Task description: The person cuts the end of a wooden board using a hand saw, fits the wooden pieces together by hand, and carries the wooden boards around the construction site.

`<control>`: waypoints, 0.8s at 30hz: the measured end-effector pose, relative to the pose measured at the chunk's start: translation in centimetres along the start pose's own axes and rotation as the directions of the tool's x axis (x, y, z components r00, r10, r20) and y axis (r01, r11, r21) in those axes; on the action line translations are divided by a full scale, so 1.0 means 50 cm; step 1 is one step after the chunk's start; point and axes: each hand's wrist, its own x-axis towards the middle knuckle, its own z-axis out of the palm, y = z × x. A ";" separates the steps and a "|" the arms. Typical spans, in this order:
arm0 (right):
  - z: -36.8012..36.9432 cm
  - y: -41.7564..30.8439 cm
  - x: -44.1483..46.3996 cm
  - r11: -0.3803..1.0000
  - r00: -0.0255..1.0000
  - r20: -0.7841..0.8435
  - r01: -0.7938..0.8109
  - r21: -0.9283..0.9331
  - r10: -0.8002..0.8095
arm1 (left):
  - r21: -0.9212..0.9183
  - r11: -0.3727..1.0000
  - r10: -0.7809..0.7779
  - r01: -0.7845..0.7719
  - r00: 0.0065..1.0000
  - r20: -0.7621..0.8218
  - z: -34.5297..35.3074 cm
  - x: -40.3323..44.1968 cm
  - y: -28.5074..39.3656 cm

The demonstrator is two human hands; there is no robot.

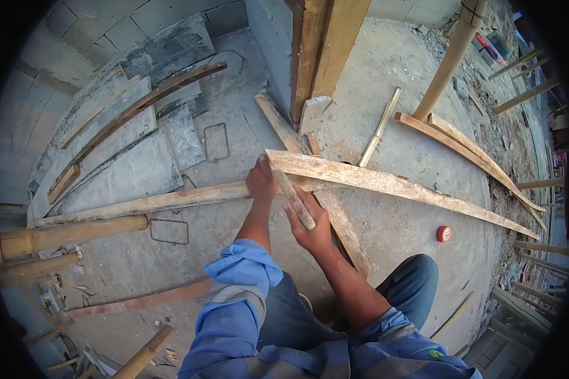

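Note:
My right hand (308, 222) is wrapped round the wooden handle of a tool (286, 184). A thin line like a blade seen edge-on runs up from its far end. The handle slants across the near end of a long wooden plank (373, 175), which stretches away to the right. Beside that end my left hand (261, 179) is closed, its thumb against the plank's edge; its other fingers are partly hidden. Beneath the plank, a second long board (171, 199) runs off to the left, and another board (342, 234) lies between it and my knees.
A red tape measure (444, 234) rests on the concrete floor to the right. Timber posts (322, 57) rise ahead. Panels (129, 161) lean at the left, near bamboo poles (76, 237). Bent wire frames (216, 143) and a thin stick (379, 126) lie on the floor.

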 end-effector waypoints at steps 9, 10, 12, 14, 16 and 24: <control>0.037 -0.002 0.081 1.000 0.999 -0.035 0.013 -0.004 -0.013 | -0.153 0.961 -0.205 0.228 0.967 0.152 -0.032 0.005 0.033; 0.042 0.000 0.113 1.000 1.000 -0.025 0.010 0.011 -0.010 | -0.134 0.968 -0.194 0.214 0.970 0.147 -0.036 0.018 0.037; 0.055 0.003 0.107 0.997 0.998 -0.012 -0.054 0.046 0.055 | -0.072 0.978 -0.177 0.194 0.965 0.193 -0.047 -0.002 0.032; -0.030 -0.016 -0.020 1.000 1.000 -0.003 -0.006 -0.011 0.006 | -0.064 0.992 -0.110 0.109 0.994 -0.023 -0.009 -0.002 0.026; -0.112 -0.021 -0.173 0.990 0.996 -0.029 0.079 -0.120 -0.084 | -0.035 0.974 -0.218 0.222 0.972 0.093 -0.017 0.003 0.028; 0.040 0.000 0.103 1.000 1.000 0.019 0.002 -0.017 -0.002 | -0.164 0.970 -0.167 0.178 0.983 0.079 -0.040 -0.004 0.035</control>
